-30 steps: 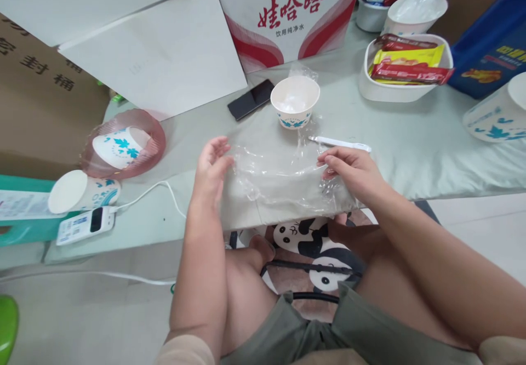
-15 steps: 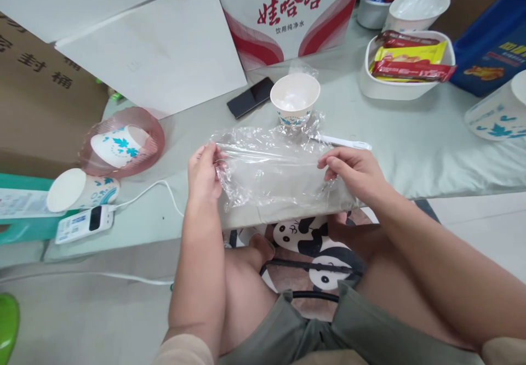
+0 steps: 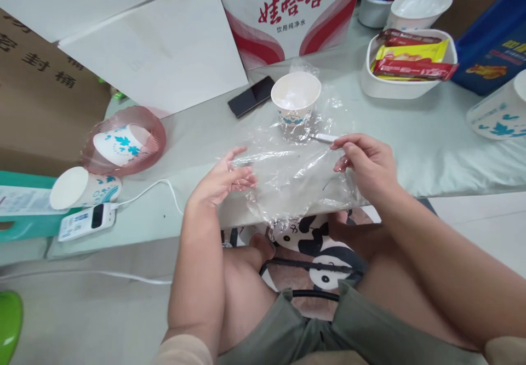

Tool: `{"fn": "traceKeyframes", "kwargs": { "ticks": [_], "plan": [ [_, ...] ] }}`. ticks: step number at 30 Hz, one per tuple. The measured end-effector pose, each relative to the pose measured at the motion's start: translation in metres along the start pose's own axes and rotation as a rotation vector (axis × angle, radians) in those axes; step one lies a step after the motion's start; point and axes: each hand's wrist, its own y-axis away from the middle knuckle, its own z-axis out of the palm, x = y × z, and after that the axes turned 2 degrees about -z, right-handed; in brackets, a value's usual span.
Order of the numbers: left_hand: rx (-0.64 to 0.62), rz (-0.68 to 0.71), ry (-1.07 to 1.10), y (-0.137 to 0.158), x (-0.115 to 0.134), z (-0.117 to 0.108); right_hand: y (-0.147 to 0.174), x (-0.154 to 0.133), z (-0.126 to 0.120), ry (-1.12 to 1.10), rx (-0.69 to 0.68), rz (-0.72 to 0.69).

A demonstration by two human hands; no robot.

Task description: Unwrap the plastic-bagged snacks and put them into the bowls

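A thin sheet of clear plastic film [image 3: 287, 173] spreads between my two hands, partly over the table's near edge. My right hand [image 3: 367, 162] pinches its right side between thumb and fingers. At the left side, my left hand [image 3: 222, 178] has its fingers spread, with the film lying against or close to the fingertips; whether they touch it is hard to tell. Just beyond the film stands a paper cup [image 3: 296, 99] with a blue leaf print and clear plastic inside. A slim white tool [image 3: 324, 137] with a narrow tip lies between the cup and my right hand, partly hidden.
A dark phone [image 3: 251, 97] lies left of the cup. Further left are a pink bowl [image 3: 158, 129] holding a paper cup, another tipped cup [image 3: 88, 189] and a white power bank [image 3: 86, 222] with a cable. Back right stands a white snack tub [image 3: 406, 90]; boxes line the back.
My left hand has let go of the film's left edge, opened and moved right. The film has shifted right and spread, now hanging lower in front. My right hand has risen slightly, still pinching.
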Motion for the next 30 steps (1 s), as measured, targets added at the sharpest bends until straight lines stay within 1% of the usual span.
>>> {"fn": "traceKeyframes", "kwargs": {
  "ticks": [2, 4, 6, 8, 10, 12, 15, 17, 18, 20, 23, 25, 28, 30],
  "plan": [
    [0.089, 0.072, 0.029, -0.002, 0.002, 0.001, 0.0, 0.002, -0.001, -0.008, 0.009, 0.005],
    [0.2, 0.177, 0.148, -0.005, 0.005, 0.001, -0.001, 0.004, -0.001, -0.021, 0.011, 0.019],
    [0.275, 0.257, 0.299, -0.009, 0.007, 0.0, -0.002, 0.007, -0.002, -0.045, -0.001, 0.036],
    [0.304, 0.284, 0.412, -0.012, 0.006, -0.001, -0.003, 0.008, -0.001, -0.07, -0.006, 0.052],
    [0.29, 0.278, 0.454, -0.014, 0.004, -0.001, -0.005, 0.009, 0.0, -0.09, 0.004, 0.07],
    [0.227, 0.249, 0.418, -0.013, 0.001, 0.0, -0.006, 0.008, 0.0, -0.104, 0.04, 0.086],
    [0.09, 0.189, 0.269, -0.007, -0.003, 0.004, -0.009, 0.009, 0.0, -0.109, 0.105, 0.085],
    [0.03, 0.189, 0.176, -0.003, -0.004, 0.009, -0.01, 0.011, -0.002, -0.09, 0.115, 0.064],
    [0.02, 0.216, 0.143, -0.002, -0.004, 0.011, -0.01, 0.012, -0.002, -0.077, 0.11, 0.051],
    [0.043, 0.315, 0.103, 0.0, -0.003, 0.016, -0.01, 0.014, -0.003, -0.054, 0.103, 0.029],
    [0.144, 0.509, 0.111, -0.001, 0.001, 0.019, -0.008, 0.014, -0.004, -0.03, 0.074, 0.016],
    [0.186, 0.603, 0.118, -0.002, 0.004, 0.017, -0.006, 0.013, -0.004, -0.008, 0.027, 0.001],
    [0.22, 0.678, 0.057, -0.005, 0.005, 0.01, -0.003, 0.009, -0.005, 0.024, -0.064, -0.033],
    [0.29, 0.69, -0.012, -0.007, 0.002, 0.005, -0.002, 0.008, -0.005, 0.075, -0.107, -0.053]
  ]
}}
